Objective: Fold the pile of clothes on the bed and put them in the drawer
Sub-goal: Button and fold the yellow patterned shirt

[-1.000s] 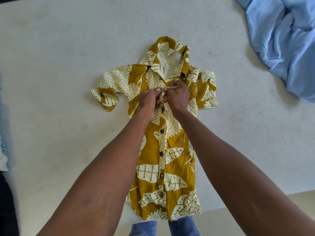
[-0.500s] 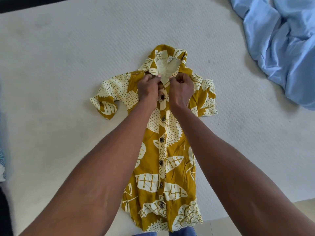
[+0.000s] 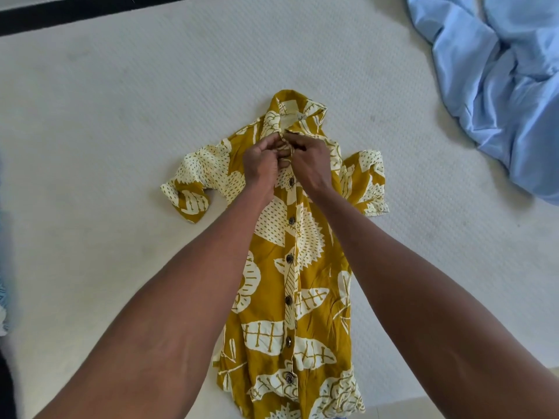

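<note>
Nearly buttoned: top of placket in both hands

Mustard-yellow leaf-print button-front shirt point(image 3: 290, 267) lies flat on white quilted mattress point(image 3: 121, 146), long axis running away from person, collar far. Left hand point(image 3: 263, 164) and right hand point(image 3: 311, 164) pinch placket just below collar, equally near. Crumpled light-blue cloth point(image 3: 499, 86) well apart, right.

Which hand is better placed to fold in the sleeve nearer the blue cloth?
Right. The right hand pinches the shirt placket on that sleeve's side; the left hand would have to cross over it.
</note>
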Tool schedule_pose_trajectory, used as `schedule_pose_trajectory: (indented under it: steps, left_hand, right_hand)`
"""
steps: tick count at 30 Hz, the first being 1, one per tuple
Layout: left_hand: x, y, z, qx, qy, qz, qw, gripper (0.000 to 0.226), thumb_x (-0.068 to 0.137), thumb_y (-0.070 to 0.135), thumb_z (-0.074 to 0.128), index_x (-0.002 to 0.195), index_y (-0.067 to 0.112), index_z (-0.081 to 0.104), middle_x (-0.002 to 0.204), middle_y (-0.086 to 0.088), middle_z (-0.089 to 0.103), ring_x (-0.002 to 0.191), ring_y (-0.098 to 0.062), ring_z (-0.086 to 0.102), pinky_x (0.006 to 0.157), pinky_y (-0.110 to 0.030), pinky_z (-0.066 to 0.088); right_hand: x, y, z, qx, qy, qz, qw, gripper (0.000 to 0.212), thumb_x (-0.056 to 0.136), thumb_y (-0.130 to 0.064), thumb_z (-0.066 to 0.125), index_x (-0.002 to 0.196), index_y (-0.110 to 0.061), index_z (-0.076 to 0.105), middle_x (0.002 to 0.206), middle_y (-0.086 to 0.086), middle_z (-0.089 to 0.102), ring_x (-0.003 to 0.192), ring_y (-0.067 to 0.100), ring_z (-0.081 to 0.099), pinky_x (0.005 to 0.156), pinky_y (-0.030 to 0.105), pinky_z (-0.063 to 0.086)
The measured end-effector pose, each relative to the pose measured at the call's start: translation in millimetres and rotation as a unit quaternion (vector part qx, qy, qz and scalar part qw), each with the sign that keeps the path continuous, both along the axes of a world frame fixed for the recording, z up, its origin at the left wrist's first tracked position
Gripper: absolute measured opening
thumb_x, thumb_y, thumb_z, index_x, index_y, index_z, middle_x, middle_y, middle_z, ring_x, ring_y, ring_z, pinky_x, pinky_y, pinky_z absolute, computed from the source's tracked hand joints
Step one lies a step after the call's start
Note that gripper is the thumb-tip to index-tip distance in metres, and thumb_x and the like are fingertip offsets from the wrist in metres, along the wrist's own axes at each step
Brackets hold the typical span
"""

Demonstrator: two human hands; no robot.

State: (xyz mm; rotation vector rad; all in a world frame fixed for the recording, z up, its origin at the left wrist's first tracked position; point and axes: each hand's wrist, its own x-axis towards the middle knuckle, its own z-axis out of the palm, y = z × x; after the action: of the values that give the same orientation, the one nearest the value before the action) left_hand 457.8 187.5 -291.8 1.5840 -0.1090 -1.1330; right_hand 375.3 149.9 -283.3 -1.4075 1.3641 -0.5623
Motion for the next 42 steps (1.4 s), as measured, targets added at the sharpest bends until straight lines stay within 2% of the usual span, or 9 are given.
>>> schedule_pose_trajectory:
  steps: [5,10,18,22,25,28,33,38,42]
  left_hand:
    - [1,3,-1,-0.026,0.026,0.026,0.999,0.066,0.093,-0.014,0.044,0.153,0.011,0.031,0.136,-0.007,0.057,0.084,-0.014,0.067,0.063,-0.024,0.054]
    - [-3,4,1,-0.017,0.005,0.007,1.0,0.08,0.091,-0.007,0.058,0.157,0.02,0.022,0.135,-0.01,0.059,0.086,-0.011,0.067,0.068,-0.022,0.054]
    - [-15,9,9,0.021,-0.137,-0.09,0.986,0.081,0.09,0.003,0.065,0.156,0.015,0.02,0.142,-0.008,0.054,0.112,-0.012,0.061,0.083,-0.022,0.055]
    - [-27,30,11,0.079,-0.451,-0.172,0.872,0.067,0.092,0.012,0.06,0.152,0.016,0.029,0.139,-0.011,0.05,0.113,-0.023,0.058,0.076,-0.03,0.051]
    - [-40,43,12,0.041,-0.449,-0.31,0.837,0.039,0.098,0.019,0.053,0.137,0.015,0.048,0.106,-0.01,0.067,0.094,-0.027,0.064,0.064,-0.028,0.045]
    - [-54,53,11,0.071,-0.445,-0.433,0.781,0.035,0.101,0.019,0.045,0.136,0.018,0.051,0.118,-0.008,0.066,0.106,-0.027,0.062,0.084,-0.038,0.05]
    - [-78,61,21,0.042,-0.529,-0.394,0.75,0.036,0.093,0.002,0.05,0.127,0.009,0.06,0.119,-0.014,0.06,0.108,-0.034,0.057,0.087,-0.043,0.046]
    - [-92,42,24,-0.104,-0.651,-0.453,0.6,0.032,0.082,-0.003,0.062,0.109,0.01,0.072,0.106,-0.009,0.068,0.102,-0.032,0.059,0.086,-0.043,0.048]
    - [-104,21,32,-0.066,-0.653,-0.552,0.514,0.049,0.085,0.001,0.06,0.131,0.016,0.059,0.133,-0.01,0.053,0.128,-0.032,0.043,0.101,-0.045,0.038]
  right_hand:
    - [-6,-5,-5,-0.032,0.011,-0.145,0.989,0.022,0.086,-0.002,0.057,0.098,-0.011,0.073,0.087,-0.004,0.071,0.078,0.011,0.064,0.072,0.045,0.05]
    - [-32,-2,-2,-0.119,0.182,-0.154,0.964,0.049,0.084,-0.006,0.058,0.133,-0.012,0.055,0.128,0.009,0.05,0.117,0.023,0.05,0.104,0.037,0.037]
    - [-68,1,-1,-0.096,0.38,-0.01,0.92,0.049,0.075,-0.013,0.061,0.123,-0.012,0.051,0.15,0.014,0.027,0.14,0.034,0.02,0.111,0.048,0.018]
    - [-89,-14,25,-0.079,0.383,0.0,0.92,0.013,0.084,-0.011,0.051,0.096,-0.011,0.054,0.104,0.011,0.059,0.099,0.03,0.054,0.09,0.043,0.041]
    - [-98,-51,38,0.037,0.25,-0.083,0.964,0.023,0.084,-0.023,0.065,0.1,-0.008,0.058,0.096,0.008,0.064,0.084,0.025,0.061,0.067,0.035,0.046]
    - [-106,-81,60,0.033,0.07,-0.292,0.953,0.042,0.081,-0.013,0.07,0.118,-0.001,0.053,0.116,0.015,0.061,0.093,0.021,0.059,0.073,0.029,0.048]
    - [-131,-31,65,-0.107,0.189,-0.267,0.939,0.014,0.091,-0.007,0.052,0.105,-0.004,0.057,0.109,0.011,0.057,0.097,0.022,0.052,0.086,0.03,0.041]
    - [-154,104,15,0.119,0.248,-0.153,0.949,0.04,0.091,-0.043,0.06,0.113,-0.009,0.059,0.114,0.011,0.057,0.103,0.029,0.058,0.087,0.04,0.048]
    - [-159,167,9,0.085,0.284,-0.062,0.953,0.027,0.089,-0.027,0.062,0.108,-0.008,0.064,0.116,0.01,0.052,0.101,0.027,0.054,0.09,0.043,0.048]
